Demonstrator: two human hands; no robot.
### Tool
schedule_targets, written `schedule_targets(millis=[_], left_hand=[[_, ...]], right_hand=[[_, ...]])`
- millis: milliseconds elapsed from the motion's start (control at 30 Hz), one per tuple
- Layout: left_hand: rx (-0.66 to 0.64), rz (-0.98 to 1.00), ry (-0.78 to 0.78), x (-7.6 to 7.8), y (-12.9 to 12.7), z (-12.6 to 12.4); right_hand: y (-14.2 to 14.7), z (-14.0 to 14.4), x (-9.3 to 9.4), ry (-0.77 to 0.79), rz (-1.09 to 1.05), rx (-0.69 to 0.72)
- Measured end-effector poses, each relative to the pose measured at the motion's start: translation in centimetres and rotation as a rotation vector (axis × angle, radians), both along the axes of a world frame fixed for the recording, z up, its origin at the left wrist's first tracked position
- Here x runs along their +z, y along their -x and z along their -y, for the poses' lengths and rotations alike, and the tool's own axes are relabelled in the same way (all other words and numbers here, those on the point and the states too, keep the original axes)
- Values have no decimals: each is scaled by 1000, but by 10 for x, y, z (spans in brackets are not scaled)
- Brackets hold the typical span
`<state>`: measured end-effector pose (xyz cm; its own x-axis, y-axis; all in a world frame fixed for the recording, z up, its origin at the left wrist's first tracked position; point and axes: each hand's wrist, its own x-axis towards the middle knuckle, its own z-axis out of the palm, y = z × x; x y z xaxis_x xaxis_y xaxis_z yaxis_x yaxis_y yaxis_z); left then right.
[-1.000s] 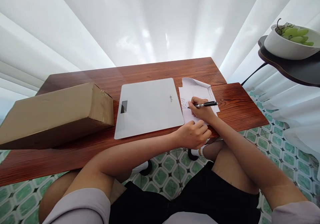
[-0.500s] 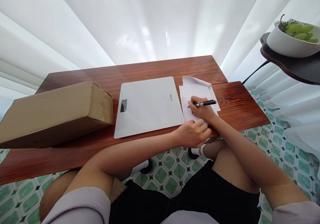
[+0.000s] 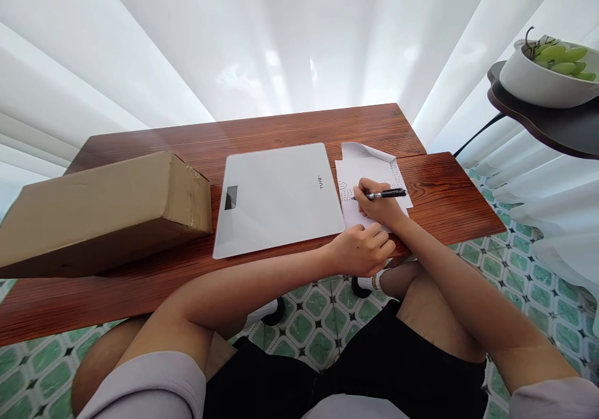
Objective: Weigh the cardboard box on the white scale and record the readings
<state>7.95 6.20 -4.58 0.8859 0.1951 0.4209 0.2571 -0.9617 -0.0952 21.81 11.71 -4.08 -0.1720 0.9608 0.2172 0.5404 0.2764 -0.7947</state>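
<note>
A black pen [image 3: 392, 192] is pinched in my right hand [image 3: 374, 202], its tip down on the white paper [image 3: 358, 169]. Small handwriting runs along the paper's left side, and its far corner is folded over. My left hand [image 3: 362, 249] is curled with the fingers bent in, at the near edge of the paper and table. Whether those fingers hold anything is hidden. Just left of the paper lies a flat white bathroom scale [image 3: 281, 197] with a small dark display.
On the left of the wooden table [image 3: 262, 129] stands a long cardboard box [image 3: 103, 201]. At the upper right a dark stand [image 3: 538, 116] carries a white bowl [image 3: 538, 82] of green grapes [image 3: 561, 54]. White curtains [image 3: 290, 38] hang behind the table.
My right hand and the pen have shifted very slightly to the right along the paper. My left hand stays where it was.
</note>
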Motion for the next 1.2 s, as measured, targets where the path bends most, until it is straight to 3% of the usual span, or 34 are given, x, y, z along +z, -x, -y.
schedule_targets(millis=[967,1067,1200], left_hand=[[5,-70,40,2,-1,0],[13,-41,38,2,0,1],[20,-77,51,3,0,1]], right_hand=[[1,0,0,65,-68,-7],[1,2,2,10,-93,-34],[-10,-1,9,-180,-72,-232]])
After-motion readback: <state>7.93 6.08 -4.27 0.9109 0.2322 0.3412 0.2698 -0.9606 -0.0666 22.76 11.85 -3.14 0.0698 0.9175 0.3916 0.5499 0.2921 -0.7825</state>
